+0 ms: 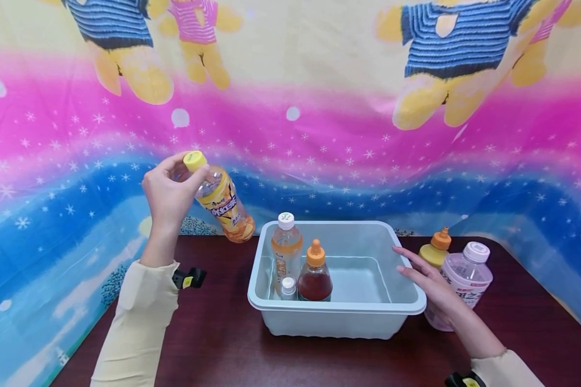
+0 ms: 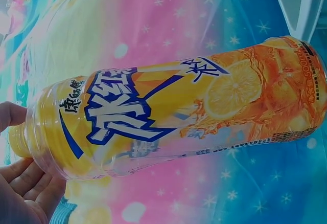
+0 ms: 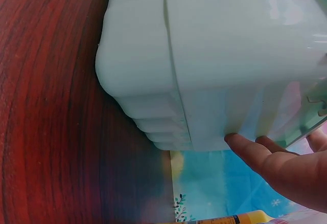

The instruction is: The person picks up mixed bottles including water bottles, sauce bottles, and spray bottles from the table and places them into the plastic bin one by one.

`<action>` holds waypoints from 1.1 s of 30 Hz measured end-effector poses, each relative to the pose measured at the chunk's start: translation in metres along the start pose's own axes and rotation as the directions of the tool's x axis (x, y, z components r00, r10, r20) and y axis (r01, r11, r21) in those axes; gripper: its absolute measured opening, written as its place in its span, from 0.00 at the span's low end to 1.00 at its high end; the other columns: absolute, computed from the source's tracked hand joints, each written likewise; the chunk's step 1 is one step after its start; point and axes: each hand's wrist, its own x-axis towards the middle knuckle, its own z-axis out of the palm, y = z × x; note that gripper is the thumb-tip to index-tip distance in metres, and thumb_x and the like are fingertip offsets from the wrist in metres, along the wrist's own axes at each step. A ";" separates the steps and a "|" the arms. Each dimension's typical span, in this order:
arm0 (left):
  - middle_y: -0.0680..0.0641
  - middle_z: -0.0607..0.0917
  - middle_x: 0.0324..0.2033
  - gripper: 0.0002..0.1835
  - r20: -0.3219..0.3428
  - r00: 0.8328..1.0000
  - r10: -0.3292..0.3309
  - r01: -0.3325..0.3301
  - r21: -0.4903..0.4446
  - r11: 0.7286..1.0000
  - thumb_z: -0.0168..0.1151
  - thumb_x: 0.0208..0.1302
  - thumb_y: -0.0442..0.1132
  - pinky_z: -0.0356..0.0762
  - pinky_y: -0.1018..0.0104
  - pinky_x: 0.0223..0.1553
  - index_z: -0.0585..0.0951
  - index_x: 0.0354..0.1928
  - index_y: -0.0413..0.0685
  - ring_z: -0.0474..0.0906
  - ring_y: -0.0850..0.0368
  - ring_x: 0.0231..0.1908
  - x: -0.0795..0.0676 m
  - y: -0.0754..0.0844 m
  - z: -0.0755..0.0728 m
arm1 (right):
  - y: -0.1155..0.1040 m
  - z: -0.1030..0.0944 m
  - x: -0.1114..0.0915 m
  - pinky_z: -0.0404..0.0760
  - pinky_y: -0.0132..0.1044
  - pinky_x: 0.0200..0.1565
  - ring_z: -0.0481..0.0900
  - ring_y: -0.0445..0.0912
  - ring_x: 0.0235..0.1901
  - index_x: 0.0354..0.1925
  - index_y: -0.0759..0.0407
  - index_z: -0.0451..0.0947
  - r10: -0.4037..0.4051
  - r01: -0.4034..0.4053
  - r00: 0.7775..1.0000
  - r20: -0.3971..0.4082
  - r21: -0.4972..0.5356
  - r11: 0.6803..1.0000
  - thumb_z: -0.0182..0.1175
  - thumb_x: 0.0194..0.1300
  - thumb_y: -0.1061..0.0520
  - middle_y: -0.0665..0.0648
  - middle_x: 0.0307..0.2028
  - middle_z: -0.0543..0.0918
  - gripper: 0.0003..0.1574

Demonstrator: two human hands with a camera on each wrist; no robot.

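My left hand (image 1: 171, 185) grips a clear iced tea bottle (image 1: 225, 207) by the neck just under its yellow cap. The bottle hangs tilted, its base toward the left rim of the pale blue-green plastic basin (image 1: 336, 320). Its yellow label (image 2: 122, 111) with a lemon slice fills the left wrist view. At the basin's right rim my right hand (image 1: 436, 290) holds on, with fingertips (image 3: 237, 142) against the outer wall. Inside the basin's left part stand a white-capped drink bottle (image 1: 287, 250), a small white-capped bottle (image 1: 288, 289) and an orange-capped bottle of dark red liquid (image 1: 314, 282).
Right of the basin, partly behind my right hand, stand a yellow squeeze bottle (image 1: 434, 252) with an orange nozzle cap and a large clear pinkish bottle (image 1: 469, 274) with a white cap. Beneath is a dark red-brown table (image 1: 213, 333). A printed cloth (image 1: 290, 145) hangs behind.
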 end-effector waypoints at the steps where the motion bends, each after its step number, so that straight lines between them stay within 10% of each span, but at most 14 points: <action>1: 0.43 0.85 0.38 0.21 -0.002 1.000 0.002 -0.002 -0.001 1.000 0.71 0.47 0.44 0.77 0.69 0.44 0.83 0.45 0.47 0.81 0.61 0.38 0.000 0.001 0.000 | 0.000 0.000 0.000 0.79 0.49 0.43 0.55 0.66 0.61 0.70 0.48 0.49 0.001 -0.001 1.000 0.000 0.001 1.000 0.48 0.68 0.48 0.68 0.69 0.42 0.35; 33: 0.46 0.84 0.41 0.23 0.071 0.986 0.152 -0.136 -0.191 0.972 0.71 0.48 0.43 0.76 0.67 0.47 0.81 0.47 0.44 0.80 0.59 0.43 -0.009 0.027 0.019 | -0.001 0.000 0.000 0.79 0.48 0.44 0.54 0.66 0.61 0.70 0.47 0.49 0.008 -0.008 1.000 0.002 0.010 1.000 0.48 0.68 0.48 0.68 0.69 0.42 0.36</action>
